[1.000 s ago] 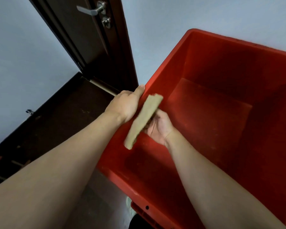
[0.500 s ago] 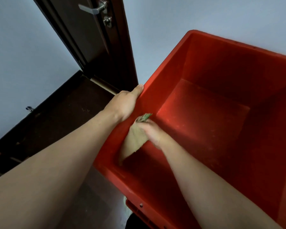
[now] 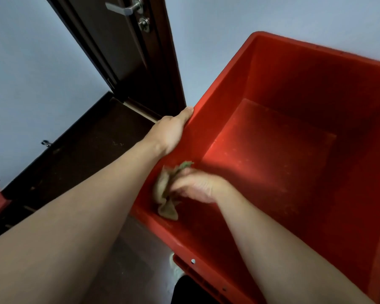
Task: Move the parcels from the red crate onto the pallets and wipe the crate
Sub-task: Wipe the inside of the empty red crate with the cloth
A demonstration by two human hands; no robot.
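The red crate (image 3: 294,102), beside a dark door (image 3: 119,58), is still gripped at its left rim by the left hand (image 3: 170,133). A beige cloth (image 3: 162,191), flat a second ago, is now bunched in the right hand's (image 3: 198,187) grip and pressed lower on the inner left wall

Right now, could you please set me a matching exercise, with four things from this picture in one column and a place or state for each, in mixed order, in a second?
Things:
1. left hand
2. right hand
3. cloth
4. handle

Places or states:
A. crumpled against an inner wall of the crate
B. on the dark door
C. holds the crate's rim
D. clutches the cloth

Pairs: 1-C, 2-D, 3-A, 4-B
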